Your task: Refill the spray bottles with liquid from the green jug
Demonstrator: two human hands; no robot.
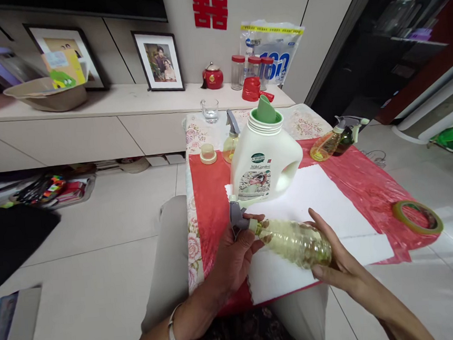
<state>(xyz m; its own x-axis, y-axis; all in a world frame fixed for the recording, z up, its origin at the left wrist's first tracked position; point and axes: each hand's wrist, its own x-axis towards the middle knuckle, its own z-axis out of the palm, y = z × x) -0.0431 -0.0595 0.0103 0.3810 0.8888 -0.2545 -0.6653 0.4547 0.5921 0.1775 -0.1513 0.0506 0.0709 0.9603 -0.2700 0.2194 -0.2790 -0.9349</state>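
A clear yellowish spray bottle (pixel 296 242) lies tilted across both hands above a white sheet (pixel 312 199). My left hand (pixel 237 253) is closed round its neck, just below the grey trigger head (pixel 237 215). The bottle's base end is gripped by my right hand (pixel 339 260), thumb on the near side and fingers on the far side. Right behind the bottle stands a large white detergent jug (pixel 267 153), uncapped, with a green spout in its mouth. Another spray bottle (pixel 231 143) is partly hidden behind the jug, beside a pale cap (pixel 208 153).
Two more spray bottles (pixel 329 141) stand at the table's right side. A roll of tape (pixel 418 216) lies on the red plastic sheet (pixel 366 179). At the back are a glass mug (pixel 210 111) and a cabinet (pixel 125 106) holding jars, frames and a basket.
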